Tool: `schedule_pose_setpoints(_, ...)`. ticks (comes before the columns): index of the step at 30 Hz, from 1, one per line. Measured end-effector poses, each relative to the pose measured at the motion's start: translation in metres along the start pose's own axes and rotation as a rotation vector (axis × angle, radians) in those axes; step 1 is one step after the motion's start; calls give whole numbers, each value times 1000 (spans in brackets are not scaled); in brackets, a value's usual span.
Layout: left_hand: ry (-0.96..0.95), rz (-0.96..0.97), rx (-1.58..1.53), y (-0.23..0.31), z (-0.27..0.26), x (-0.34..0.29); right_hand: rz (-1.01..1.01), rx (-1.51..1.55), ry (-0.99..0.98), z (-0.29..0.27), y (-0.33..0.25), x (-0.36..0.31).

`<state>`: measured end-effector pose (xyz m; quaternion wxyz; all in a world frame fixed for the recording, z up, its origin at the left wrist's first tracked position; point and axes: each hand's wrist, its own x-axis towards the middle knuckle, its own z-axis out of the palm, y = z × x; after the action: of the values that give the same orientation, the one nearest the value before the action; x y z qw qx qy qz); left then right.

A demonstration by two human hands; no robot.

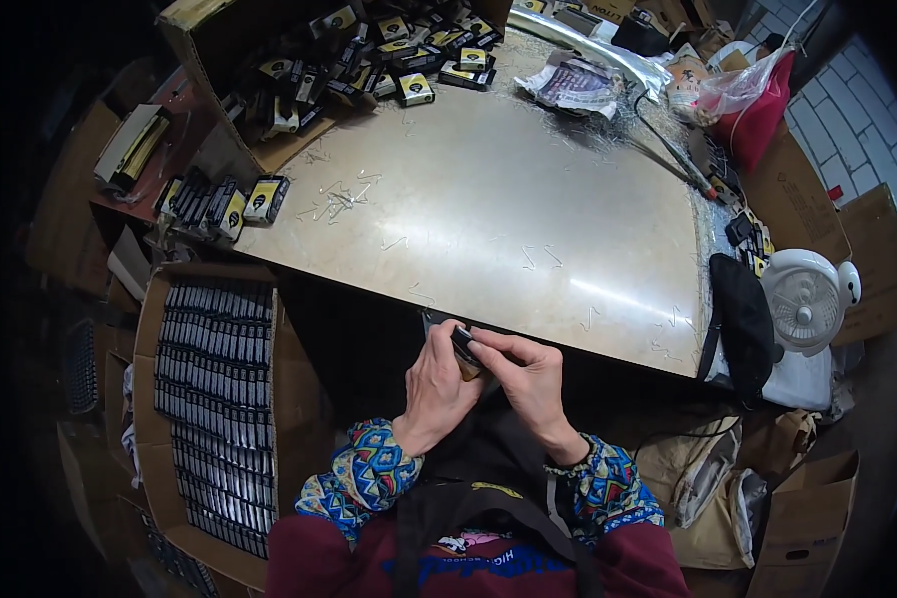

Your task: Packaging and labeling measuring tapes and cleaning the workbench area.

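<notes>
Just off the table's front edge, both hands are closed on a small black box (462, 342), held low in front of my body. My left hand (437, 387) wraps round it from the left. The fingertips of my right hand (528, 384) pinch its upper right end. Fingers hide most of the box, and a tan patch shows beneath it. On the tabletop (448, 189) lie thin bent wire pieces (341, 197), bunched at the left and scattered singly along the front edge.
A large open carton (204, 80) at the back left spills black-and-yellow small boxes (416, 90). More small boxes (265, 199) stand at the left corner. Below left, another carton (149, 399) holds packed rows of them. At right are a white fan (802, 309) and a dark cushion-like thing (738, 329).
</notes>
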<state>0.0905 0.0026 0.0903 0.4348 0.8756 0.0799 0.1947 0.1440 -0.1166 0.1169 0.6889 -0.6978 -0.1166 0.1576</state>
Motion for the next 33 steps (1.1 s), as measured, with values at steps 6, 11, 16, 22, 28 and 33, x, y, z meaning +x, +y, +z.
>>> schedule_pose_setpoints(6,-7,-43,-49,-8,5,0,-246,-302,76,8,8,-10)
schedule_pose_setpoints(11,20,-12,-110,-11,4,0,-734,-553,129,16,13,-11)
schedule_pose_setpoints(16,45,10,-31,-7,-2,1,-642,-450,72,13,6,-10)
schedule_pose_setpoints(22,-277,119,-122,6,-15,16,-245,-578,-29,-27,-16,15)
schedule_pose_setpoints(28,81,-125,119,-53,-85,86,-178,-428,12,-63,-12,32)
schedule_pose_setpoints(33,529,-188,736,-131,-156,141,-59,40,-70,-85,-16,51)
